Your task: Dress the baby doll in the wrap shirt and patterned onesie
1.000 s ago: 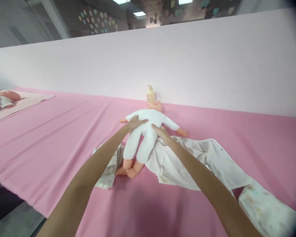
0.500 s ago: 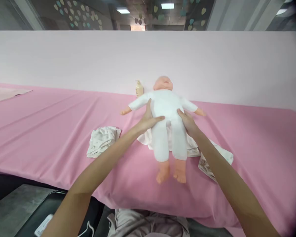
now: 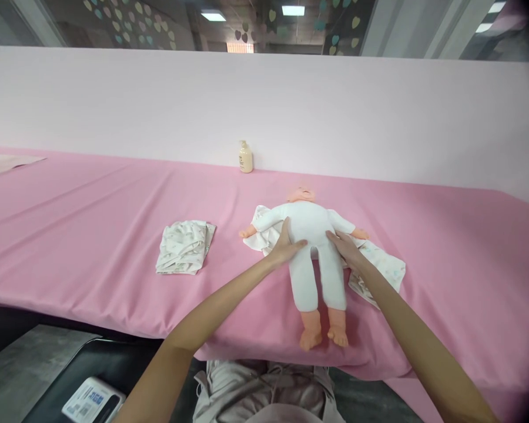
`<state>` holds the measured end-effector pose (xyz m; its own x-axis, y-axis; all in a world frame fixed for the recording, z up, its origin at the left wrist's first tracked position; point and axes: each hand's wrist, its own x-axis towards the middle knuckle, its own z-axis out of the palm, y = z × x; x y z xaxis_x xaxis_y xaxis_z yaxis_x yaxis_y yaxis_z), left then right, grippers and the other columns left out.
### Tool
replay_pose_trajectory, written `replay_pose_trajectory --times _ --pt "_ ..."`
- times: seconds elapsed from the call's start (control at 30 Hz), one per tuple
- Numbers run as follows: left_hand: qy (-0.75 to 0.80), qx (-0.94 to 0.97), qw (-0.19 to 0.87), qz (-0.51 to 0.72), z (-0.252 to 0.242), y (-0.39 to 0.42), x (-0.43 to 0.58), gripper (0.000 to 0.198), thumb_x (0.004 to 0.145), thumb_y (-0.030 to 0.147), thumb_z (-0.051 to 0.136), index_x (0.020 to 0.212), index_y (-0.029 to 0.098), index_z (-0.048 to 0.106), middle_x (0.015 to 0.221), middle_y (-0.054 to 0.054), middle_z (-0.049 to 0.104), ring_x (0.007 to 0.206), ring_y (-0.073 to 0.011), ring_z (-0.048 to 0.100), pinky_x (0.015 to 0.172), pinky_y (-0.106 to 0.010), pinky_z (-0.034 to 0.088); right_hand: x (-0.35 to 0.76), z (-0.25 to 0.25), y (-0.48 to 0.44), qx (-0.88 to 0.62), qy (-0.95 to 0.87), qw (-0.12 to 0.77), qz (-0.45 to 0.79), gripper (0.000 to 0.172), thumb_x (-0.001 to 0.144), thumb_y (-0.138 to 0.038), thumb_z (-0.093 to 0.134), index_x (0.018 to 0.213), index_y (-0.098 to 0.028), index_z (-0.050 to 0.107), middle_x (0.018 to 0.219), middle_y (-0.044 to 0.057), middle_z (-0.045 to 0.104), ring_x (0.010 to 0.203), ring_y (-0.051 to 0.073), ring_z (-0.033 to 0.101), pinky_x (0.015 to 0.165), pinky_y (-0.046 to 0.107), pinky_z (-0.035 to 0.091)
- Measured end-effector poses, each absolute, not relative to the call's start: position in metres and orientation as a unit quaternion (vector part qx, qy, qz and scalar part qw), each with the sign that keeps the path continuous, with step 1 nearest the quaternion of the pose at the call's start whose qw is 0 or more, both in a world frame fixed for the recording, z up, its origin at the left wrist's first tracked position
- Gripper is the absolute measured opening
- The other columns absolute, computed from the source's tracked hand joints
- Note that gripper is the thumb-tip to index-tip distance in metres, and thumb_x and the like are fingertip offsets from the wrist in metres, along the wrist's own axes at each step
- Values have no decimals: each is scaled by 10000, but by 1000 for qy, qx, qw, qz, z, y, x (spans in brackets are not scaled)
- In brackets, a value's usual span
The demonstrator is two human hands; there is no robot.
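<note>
A baby doll (image 3: 309, 226) with a white cloth body lies on the pink sheet (image 3: 127, 194), its head toward the wall and its bare feet toward me. My left hand (image 3: 287, 244) grips the left side of its waist, thumb and fingers spread over the white cloth. On the other side of the waist, my right hand (image 3: 344, 245) is closed round the body. Patterned white cloths (image 3: 381, 263) lie partly beneath the doll and stick out at both sides. A folded patterned cloth (image 3: 183, 247) rests to the left of the doll.
A pump bottle (image 3: 245, 157) stands against the white wall (image 3: 247, 106). Pale fabric (image 3: 9, 163) lies at the far left. A black chair (image 3: 88, 358) below the bed's edge holds a white device (image 3: 92, 402).
The doll has come lower and nearer to me in both hands, slightly to the right. Its upper body now covers part of the cloths, and the bottle shows fully.
</note>
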<state>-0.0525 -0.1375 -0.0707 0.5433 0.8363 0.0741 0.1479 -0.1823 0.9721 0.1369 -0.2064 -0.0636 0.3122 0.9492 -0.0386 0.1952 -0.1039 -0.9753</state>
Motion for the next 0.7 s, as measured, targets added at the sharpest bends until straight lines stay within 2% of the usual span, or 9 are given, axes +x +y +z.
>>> replay_pose_trajectory --times 0.1,0.17,0.2,0.27,0.33,0.43,0.5,0.6,0.7 --pt "356 706 523 318 -73 -134 -57 1037 721 474 680 1476 188 29 1552 -116 43 1424 -275 113 1158 -366 209 141 -66 -205 -650 -469 473 366 418 848 -502 510 1105 -181 586 1116 84 647 968 208 623 803 302 529" --pt "348 736 512 274 -65 -127 -69 1029 706 495 683 1479 195 73 1535 -130 148 1394 -295 221 1125 -405 279 144 -65 -205 -683 -489 435 325 429 864 -487 475 1148 -178 565 1123 91 639 972 213 618 831 330 512" --pt "340 755 506 242 -58 -121 -78 971 708 498 675 1471 205 149 1499 -130 263 1344 -298 329 1082 -412 343 146 -63 -205 -710 -498 409 285 432 865 -472 471 1171 -179 552 1130 95 632 956 219 620 845 354 501" --pt "324 790 482 196 -42 -101 -98 694 750 464 624 1366 230 404 1315 -86 528 1145 -257 546 961 -375 454 146 -58 -201 -754 -523 358 174 420 859 -412 476 1202 -174 530 1159 110 605 940 236 615 870 403 477" --pt "360 802 406 248 -29 -73 -118 398 814 396 530 1163 215 593 1092 -46 660 1006 -207 613 906 -331 475 138 -50 -190 -747 -578 324 59 391 853 -317 464 1204 -154 525 1192 130 573 1015 258 581 914 429 444" --pt "449 775 295 334 -28 -24 -138 319 833 332 476 1075 187 624 1035 -46 680 950 -183 623 863 -299 474 107 -36 -155 -664 -690 286 -36 352 836 -202 450 1166 -125 542 1190 143 568 1151 265 495 986 426 388" --pt "497 773 261 296 -39 5 -141 300 827 326 470 1023 173 637 1011 -63 685 904 -193 626 801 -299 472 76 -32 -122 -604 -765 221 -38 321 825 -168 468 1131 -129 558 1148 131 591 1111 258 511 969 426 392" --pt "520 798 237 192 -61 36 -134 272 822 352 462 842 161 655 819 -59 685 740 -187 612 664 -285 438 34 -36 -75 -493 -863 96 -46 295 792 -103 489 1072 -142 575 1095 111 607 1033 242 530 932 400 404" --pt "488 823 246 153 -77 55 -120 231 782 336 511 733 144 629 686 -33 640 647 -163 571 595 -261 401 14 -47 -45 -466 -880 63 -61 296 755 -49 491 1029 -115 582 1032 125 625 989 260 541 962 440 365"
